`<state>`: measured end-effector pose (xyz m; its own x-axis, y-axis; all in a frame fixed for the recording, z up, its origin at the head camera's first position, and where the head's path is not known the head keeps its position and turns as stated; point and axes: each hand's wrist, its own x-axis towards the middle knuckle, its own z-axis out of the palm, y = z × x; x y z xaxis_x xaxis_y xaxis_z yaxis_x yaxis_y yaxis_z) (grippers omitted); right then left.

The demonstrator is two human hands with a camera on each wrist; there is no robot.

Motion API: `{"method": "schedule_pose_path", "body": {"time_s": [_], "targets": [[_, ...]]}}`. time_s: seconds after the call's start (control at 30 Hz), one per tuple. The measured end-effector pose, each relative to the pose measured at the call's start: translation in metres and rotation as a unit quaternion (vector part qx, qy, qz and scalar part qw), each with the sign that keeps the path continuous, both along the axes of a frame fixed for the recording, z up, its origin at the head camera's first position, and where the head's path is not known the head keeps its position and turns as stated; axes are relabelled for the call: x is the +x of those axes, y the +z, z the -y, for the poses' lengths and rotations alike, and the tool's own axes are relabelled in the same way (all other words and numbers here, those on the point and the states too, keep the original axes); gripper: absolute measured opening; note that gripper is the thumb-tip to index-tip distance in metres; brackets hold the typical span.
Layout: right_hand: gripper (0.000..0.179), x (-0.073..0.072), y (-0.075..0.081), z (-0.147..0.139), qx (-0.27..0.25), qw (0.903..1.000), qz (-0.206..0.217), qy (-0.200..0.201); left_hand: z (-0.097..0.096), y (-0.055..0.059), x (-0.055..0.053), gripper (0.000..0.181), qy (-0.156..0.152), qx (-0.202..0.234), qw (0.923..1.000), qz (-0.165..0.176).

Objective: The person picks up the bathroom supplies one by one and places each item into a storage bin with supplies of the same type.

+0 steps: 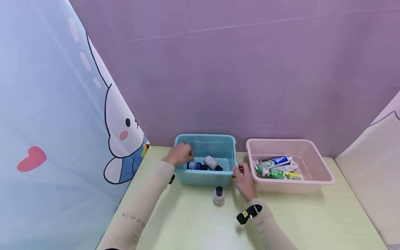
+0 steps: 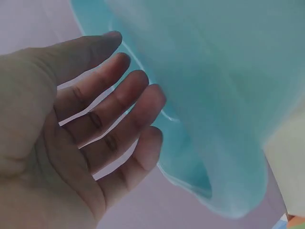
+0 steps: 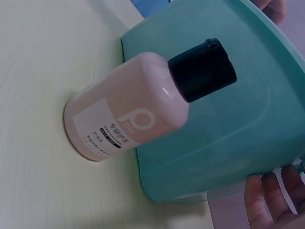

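Note:
A teal plastic bin [image 1: 200, 178] stands on the table with a blue bottle [image 1: 196, 165] and a white bottle with a black cap [image 1: 211, 162] lying inside. My left hand [image 1: 180, 154] is over the bin's left end. In the left wrist view, its fingers [image 2: 126, 98] are loosely bent with nothing between them, close to the bin's rim. At the bin's front right corner, my right hand [image 1: 244, 180] grips the rim, fingertips [image 3: 255, 183] against the outside. A pinkish bottle with a black cap [image 3: 126, 109] stands upright in front of the bin.
To the right stands a pink bin [image 1: 290, 187] holding several toothpaste tubes [image 1: 279, 175]. Behind both bins hangs a purple cloth [image 1: 243, 76]. A light blue cloth with a cartoon print [image 1: 62, 104] borders the pale table [image 1: 200, 229] on the left.

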<state>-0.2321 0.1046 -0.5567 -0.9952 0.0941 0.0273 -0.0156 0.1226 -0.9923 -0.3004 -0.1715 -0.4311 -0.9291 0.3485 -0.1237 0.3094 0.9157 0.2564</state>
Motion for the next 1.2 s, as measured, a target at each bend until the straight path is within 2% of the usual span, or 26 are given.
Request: {"method": "schedule_pose_path", "body": {"time_s": [0.17, 0.3, 0.5, 0.7, 0.9, 1.07, 1.2], "targets": [[0.030, 0.000, 0.000, 0.000, -0.003, 1.0000, 0.003, -0.001, -0.006, -0.001, 0.016, 0.007, 0.001, 0.037, 0.9986, -0.037], [0.030, -0.001, -0.001, 0.000, -0.002, 1.0000, 0.002, 0.000, -0.010, -0.002, 0.027, 0.010, 0.003, 0.064, 0.9958, -0.065], [0.032, -0.001, -0.001, 0.000, 0.000, 1.0000, 0.000, -0.002, -0.011, -0.006, 0.046, 0.009, 0.018, 0.115, 0.9856, -0.123], [0.033, -0.001, 0.000, -0.001, -0.004, 0.9999, 0.010, 0.004, -0.015, -0.018, 0.071, 0.006, 0.043, 0.194, 0.9649, -0.172], [0.034, 0.001, 0.002, 0.000, -0.003, 0.9999, 0.012, 0.005, -0.030, -0.036, 0.093, 0.005, 0.058, 0.264, 0.9369, -0.222], [0.033, 0.000, 0.002, 0.001, 0.003, 0.9998, 0.020, 0.001, -0.046, -0.051, 0.111, 0.005, 0.076, 0.305, 0.9211, -0.229], [0.033, -0.001, 0.001, 0.001, -0.001, 0.9997, 0.024, 0.002, -0.059, -0.065, 0.123, 0.005, 0.079, 0.347, 0.9049, -0.234]]}}
